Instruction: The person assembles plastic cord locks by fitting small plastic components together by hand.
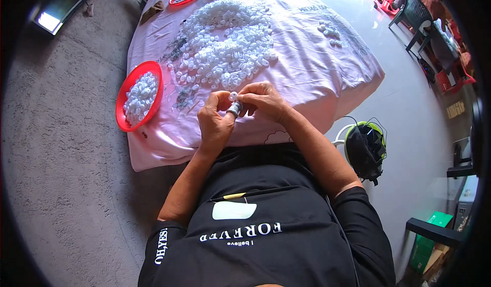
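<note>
Pinching one small white piece point(233, 96) in the left hand point(214, 122), thumb and index closed on it, grey wrap point(235, 108) around the thumb. Right hand point(265, 102) has fingers bent in at the same piece; can't tell if they grip it. Piece is over the near part of the pink cloth point(307, 82). White heap point(225, 46) just beyond, filled red basin point(120, 105) to the left.

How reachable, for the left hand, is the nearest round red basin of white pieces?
Probably yes: only loose bits on pink cloth separate the left hand from the red basin, though that hand handles a white piece.
</note>
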The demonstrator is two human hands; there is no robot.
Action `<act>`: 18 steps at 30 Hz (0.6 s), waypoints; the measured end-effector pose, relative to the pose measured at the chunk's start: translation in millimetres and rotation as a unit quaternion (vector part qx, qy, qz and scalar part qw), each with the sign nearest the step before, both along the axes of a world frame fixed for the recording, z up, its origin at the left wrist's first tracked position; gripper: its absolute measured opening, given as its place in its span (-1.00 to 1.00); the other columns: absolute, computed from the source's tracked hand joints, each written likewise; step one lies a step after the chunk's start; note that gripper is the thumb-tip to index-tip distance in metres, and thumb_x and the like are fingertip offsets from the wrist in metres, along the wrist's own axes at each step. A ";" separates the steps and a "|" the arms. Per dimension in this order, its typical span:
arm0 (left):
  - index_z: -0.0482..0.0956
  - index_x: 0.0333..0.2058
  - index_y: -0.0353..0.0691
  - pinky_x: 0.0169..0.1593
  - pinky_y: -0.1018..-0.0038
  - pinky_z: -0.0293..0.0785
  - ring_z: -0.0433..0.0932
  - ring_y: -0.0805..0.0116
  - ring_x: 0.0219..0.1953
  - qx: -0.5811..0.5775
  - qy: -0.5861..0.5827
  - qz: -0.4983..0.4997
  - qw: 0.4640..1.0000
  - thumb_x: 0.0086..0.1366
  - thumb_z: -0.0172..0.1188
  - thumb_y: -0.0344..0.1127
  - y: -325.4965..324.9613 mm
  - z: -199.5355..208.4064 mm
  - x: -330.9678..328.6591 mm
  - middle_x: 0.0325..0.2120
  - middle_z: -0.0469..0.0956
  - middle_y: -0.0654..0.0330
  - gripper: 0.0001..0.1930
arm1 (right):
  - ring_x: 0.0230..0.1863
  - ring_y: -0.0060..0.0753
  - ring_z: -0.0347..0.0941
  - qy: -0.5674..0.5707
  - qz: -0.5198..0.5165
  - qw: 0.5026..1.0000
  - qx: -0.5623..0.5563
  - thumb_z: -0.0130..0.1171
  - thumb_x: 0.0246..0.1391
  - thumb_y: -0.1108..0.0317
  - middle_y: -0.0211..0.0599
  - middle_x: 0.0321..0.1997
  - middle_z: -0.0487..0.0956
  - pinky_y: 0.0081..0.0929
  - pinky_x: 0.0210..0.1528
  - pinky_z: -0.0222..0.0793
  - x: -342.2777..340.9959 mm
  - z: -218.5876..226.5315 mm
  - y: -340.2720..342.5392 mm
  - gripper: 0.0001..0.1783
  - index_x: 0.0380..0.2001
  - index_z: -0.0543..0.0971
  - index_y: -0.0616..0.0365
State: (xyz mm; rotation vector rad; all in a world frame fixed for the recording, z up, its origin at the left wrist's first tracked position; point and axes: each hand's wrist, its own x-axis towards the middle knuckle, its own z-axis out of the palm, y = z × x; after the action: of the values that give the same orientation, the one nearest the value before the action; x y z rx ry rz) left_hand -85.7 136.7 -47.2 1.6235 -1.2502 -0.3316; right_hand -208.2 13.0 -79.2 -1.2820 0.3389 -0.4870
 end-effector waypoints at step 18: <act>0.50 -0.22 -0.33 -0.28 0.33 0.49 0.57 0.17 -0.39 -0.071 -0.185 -0.024 0.980 -0.04 0.23 -0.58 -0.4 -3.1 8.8 -0.42 0.54 0.06 -0.68 | -0.38 -0.66 0.46 -0.011 0.013 0.999 -0.041 0.18 0.14 0.31 -0.42 -0.40 0.59 -0.67 -0.26 0.42 3.1 -14.2 -6.1 -0.78 -0.26 0.62 0.24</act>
State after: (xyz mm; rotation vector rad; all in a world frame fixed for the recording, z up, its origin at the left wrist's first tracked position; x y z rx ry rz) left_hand -76.9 136.2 -50.3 1.5778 -1.5566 0.0353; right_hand -205.1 6.8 -93.4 -1.3574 0.2862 -0.4957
